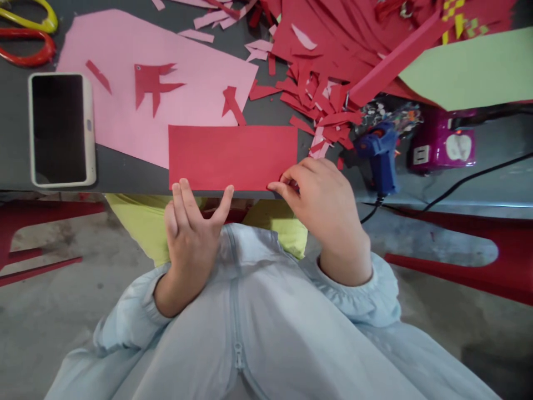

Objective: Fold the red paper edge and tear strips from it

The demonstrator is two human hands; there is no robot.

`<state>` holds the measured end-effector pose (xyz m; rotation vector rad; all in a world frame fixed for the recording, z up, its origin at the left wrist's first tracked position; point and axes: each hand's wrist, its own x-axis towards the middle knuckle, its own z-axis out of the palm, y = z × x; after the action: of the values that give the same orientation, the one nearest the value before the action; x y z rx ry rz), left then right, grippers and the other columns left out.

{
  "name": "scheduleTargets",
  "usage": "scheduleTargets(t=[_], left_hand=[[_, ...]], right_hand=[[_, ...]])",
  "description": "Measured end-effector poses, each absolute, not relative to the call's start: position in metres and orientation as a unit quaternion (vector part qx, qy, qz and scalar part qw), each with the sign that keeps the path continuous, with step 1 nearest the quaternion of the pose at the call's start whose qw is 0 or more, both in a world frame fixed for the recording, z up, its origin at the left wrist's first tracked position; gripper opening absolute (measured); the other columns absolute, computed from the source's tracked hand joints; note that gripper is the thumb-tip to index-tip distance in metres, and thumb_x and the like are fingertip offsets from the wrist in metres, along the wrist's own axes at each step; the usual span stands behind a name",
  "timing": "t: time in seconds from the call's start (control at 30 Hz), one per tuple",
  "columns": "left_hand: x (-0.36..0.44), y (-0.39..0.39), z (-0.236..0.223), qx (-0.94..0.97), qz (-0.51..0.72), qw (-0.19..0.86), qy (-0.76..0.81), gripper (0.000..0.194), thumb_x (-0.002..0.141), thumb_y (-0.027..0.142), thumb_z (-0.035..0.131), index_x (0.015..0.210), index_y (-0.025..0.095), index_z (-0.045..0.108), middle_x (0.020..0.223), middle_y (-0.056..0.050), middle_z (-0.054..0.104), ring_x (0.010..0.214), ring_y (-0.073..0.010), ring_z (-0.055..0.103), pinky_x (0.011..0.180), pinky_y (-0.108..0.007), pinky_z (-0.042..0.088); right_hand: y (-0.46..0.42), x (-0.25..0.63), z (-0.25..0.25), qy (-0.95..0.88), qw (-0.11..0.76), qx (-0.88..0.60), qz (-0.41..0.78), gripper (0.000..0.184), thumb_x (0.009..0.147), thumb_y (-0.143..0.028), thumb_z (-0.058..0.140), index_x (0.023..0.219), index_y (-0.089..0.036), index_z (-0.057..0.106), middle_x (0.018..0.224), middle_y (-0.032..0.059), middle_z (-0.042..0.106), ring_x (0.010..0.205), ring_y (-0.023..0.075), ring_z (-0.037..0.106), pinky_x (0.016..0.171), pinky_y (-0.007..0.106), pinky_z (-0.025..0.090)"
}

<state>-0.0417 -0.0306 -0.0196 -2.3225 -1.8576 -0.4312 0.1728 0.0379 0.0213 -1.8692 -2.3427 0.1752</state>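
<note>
The left hand (pixel 192 233) is open, palm down, its fingers spread, with the fingertips on the near edge of a red paper rectangle (pixel 233 156). The right hand (pixel 322 194) is curled at the rectangle's near right corner, thumb and forefinger brought close together; whether they pinch the paper or only press on it cannot be told, and its other fingers are mostly hidden behind the forefinger and the back of the hand.

The rectangle lies flat along the near edge of the table (pixel 125 176), its left part overlapping a pink sheet (pixel 187 72). On that sheet lie a red cut-out with pointed ends (pixel 147 88), a thin red strip (pixel 99 76) and a small forked red piece (pixel 234 104), which reaches the rectangle's far edge.

To the left, a phone (pixel 60 129) with a dark screen overlaps the pink sheet; beyond it, yellow and red handles (pixel 31 50) are cut off by the frame. Beyond the right hand, red and pink scraps (pixel 320 103) are heaped too thickly to separate. To their right are a blue glue gun (pixel 382 158), its nozzle end hard to make out, a purple box (pixel 443 141) with a cable, and a pale green sheet (pixel 474 72), cut off at the right.
</note>
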Motion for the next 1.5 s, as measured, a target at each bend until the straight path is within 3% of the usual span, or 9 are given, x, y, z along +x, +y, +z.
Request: scheduleTargets(t=[0.07, 0.23, 0.33, 0.5, 0.63, 0.9, 1.13, 1.37, 1.5], left_hand=[[-0.040, -0.030, -0.016, -0.775, -0.137, 0.079, -0.611, 0.071, 0.095, 0.027, 0.065, 0.156, 0.041, 0.032, 0.170, -0.015, 0.015, 0.152, -0.0392, 0.031, 0.110, -0.056, 0.042], [-0.034, -0.031, -0.011, -0.816, -0.128, 0.100, -0.554, 0.065, 0.098, 0.025, 0.058, 0.158, 0.017, 0.033, 0.152, -0.022, 0.051, 0.148, -0.0319, 0.040, 0.121, -0.050, 0.031], [-0.031, -0.028, -0.013, -0.835, -0.122, 0.135, -0.520, 0.063, 0.098, 0.022, 0.057, 0.155, 0.005, 0.034, 0.140, -0.022, 0.061, 0.140, -0.0312, 0.052, 0.123, -0.046, 0.031], [-0.023, -0.020, -0.016, -0.827, -0.104, 0.176, -0.524, 0.061, 0.094, 0.018, 0.062, 0.152, 0.023, 0.042, 0.134, -0.018, 0.064, 0.133, -0.0372, 0.057, 0.112, -0.054, 0.046], [-0.017, -0.018, -0.016, -0.820, -0.112, 0.135, -0.545, 0.068, 0.095, 0.015, 0.061, 0.154, 0.035, 0.035, 0.140, -0.017, 0.059, 0.138, -0.0397, 0.052, 0.110, -0.063, 0.046], [-0.017, -0.023, -0.021, -0.816, -0.112, 0.131, -0.551, 0.072, 0.095, 0.012, 0.059, 0.158, 0.029, 0.029, 0.146, -0.022, 0.054, 0.143, -0.0413, 0.045, 0.113, -0.063, 0.045], [-0.021, -0.025, -0.024, -0.816, -0.108, 0.136, -0.551, 0.078, 0.099, 0.027, 0.058, 0.160, 0.003, 0.017, 0.135, -0.029, 0.060, 0.139, -0.0398, 0.050, 0.118, -0.056, 0.042], [-0.022, -0.027, -0.021, -0.813, -0.098, 0.146, -0.555, 0.072, 0.099, 0.023, 0.056, 0.160, 0.006, 0.020, 0.139, -0.025, 0.059, 0.141, -0.0360, 0.049, 0.121, -0.052, 0.040], [-0.024, -0.027, -0.022, -0.814, -0.130, 0.158, -0.544, 0.072, 0.098, 0.022, 0.058, 0.157, 0.000, 0.024, 0.136, -0.026, 0.062, 0.139, -0.0344, 0.052, 0.122, -0.047, 0.040]], right_hand=[[0.038, 0.172, 0.021, -0.782, 0.061, -0.618, 0.051, 0.033, 0.096, -0.043, 0.058, 0.077, -0.018, 0.068, 0.081, 0.0077, 0.065, 0.080, 0.0225, 0.055, 0.075, 0.036, 0.041], [0.039, 0.172, 0.021, -0.792, 0.056, -0.607, 0.034, 0.035, 0.099, -0.042, 0.054, 0.081, -0.017, 0.069, 0.081, 0.0084, 0.065, 0.081, 0.0230, 0.055, 0.074, 0.036, 0.040], [0.038, 0.171, 0.022, -0.790, 0.052, -0.610, 0.034, 0.036, 0.100, -0.043, 0.052, 0.084, -0.017, 0.070, 0.082, 0.0092, 0.066, 0.083, 0.0235, 0.055, 0.075, 0.035, 0.040], [0.040, 0.171, 0.022, -0.782, 0.045, -0.618, 0.059, 0.036, 0.099, -0.042, 0.053, 0.086, -0.014, 0.071, 0.085, 0.0110, 0.066, 0.085, 0.0243, 0.056, 0.076, 0.036, 0.039], [0.040, 0.172, 0.020, -0.786, 0.064, -0.613, 0.046, 0.037, 0.100, -0.042, 0.050, 0.083, -0.016, 0.071, 0.083, 0.0105, 0.067, 0.083, 0.0243, 0.055, 0.075, 0.037, 0.039], [0.039, 0.172, 0.019, -0.781, 0.080, -0.618, 0.055, 0.035, 0.099, -0.042, 0.053, 0.083, -0.016, 0.070, 0.084, 0.0097, 0.067, 0.083, 0.0233, 0.056, 0.077, 0.036, 0.040], [0.042, 0.173, 0.022, -0.786, 0.055, -0.612, 0.072, 0.032, 0.097, -0.042, 0.058, 0.085, -0.015, 0.071, 0.083, 0.0097, 0.066, 0.082, 0.0233, 0.054, 0.075, 0.036, 0.038], [0.043, 0.167, 0.027, -0.808, 0.063, -0.582, 0.068, 0.031, 0.098, -0.040, 0.056, 0.084, -0.015, 0.069, 0.085, 0.0103, 0.067, 0.084, 0.0245, 0.053, 0.079, 0.037, 0.040], [0.046, 0.161, 0.024, -0.814, 0.086, -0.565, 0.102, 0.036, 0.100, -0.042, 0.050, 0.082, -0.016, 0.068, 0.085, 0.0095, 0.067, 0.082, 0.0230, 0.053, 0.080, 0.036, 0.041]])
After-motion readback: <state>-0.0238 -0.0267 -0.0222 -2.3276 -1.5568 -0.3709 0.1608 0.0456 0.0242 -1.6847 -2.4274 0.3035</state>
